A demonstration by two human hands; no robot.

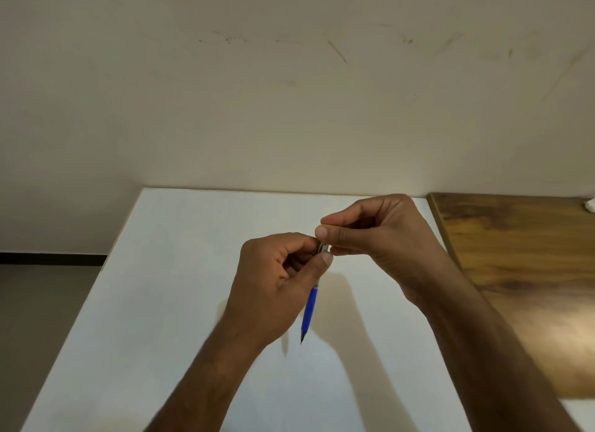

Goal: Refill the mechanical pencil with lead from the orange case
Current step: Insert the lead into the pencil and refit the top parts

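A blue mechanical pencil (309,312) is held above the white table (167,287), tip pointing down toward me. My left hand (273,290) is wrapped around its upper barrel. My right hand (380,238) pinches the silvery top end of the pencil (323,247) between thumb and fingertips, just above my left thumb. Whether the fingers hold a cap or a lead is too small to tell. The orange case is not in sight.
A wooden surface (528,270) adjoins the white table on the right, with a small white object (590,204) at its far corner. A plain wall stands right behind the table. Grey floor lies off the table's left edge.
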